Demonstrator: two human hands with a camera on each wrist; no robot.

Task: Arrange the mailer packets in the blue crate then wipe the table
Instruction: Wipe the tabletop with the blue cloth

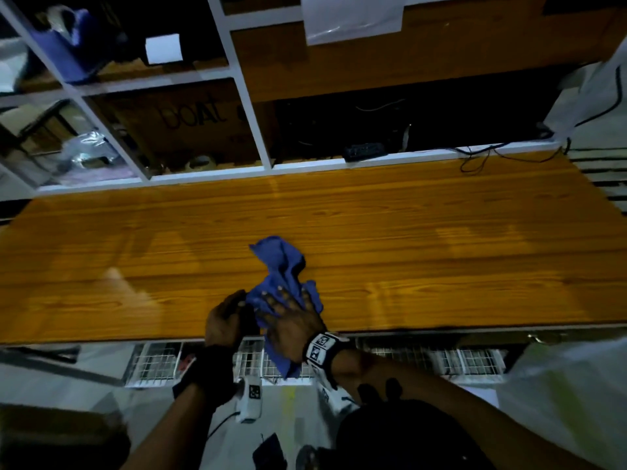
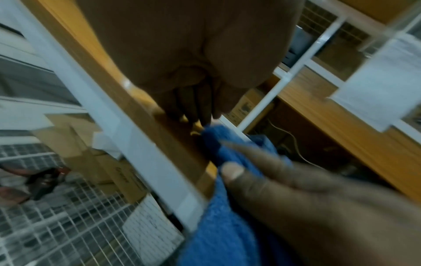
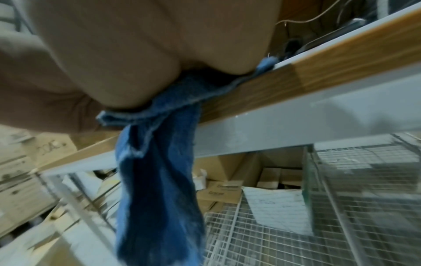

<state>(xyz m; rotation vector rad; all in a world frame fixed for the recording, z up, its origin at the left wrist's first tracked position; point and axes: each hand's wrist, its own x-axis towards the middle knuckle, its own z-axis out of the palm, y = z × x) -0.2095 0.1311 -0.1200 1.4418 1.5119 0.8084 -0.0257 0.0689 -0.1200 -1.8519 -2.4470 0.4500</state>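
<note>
Right hand (image 1: 291, 322) fingers (image 1: 271, 301) lie spread and flat, pressing the blue cloth (image 1: 281, 266) onto the table (image 1: 441, 259) at its near edge, one end hanging over; left hand (image 1: 225, 320) curls beside it, grip indeterminate; no packets or crate visible; wiping under way.

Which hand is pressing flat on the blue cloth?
The right hand, fingers spread flat over the blue cloth. The left hand is curled beside it at the table edge.
</note>
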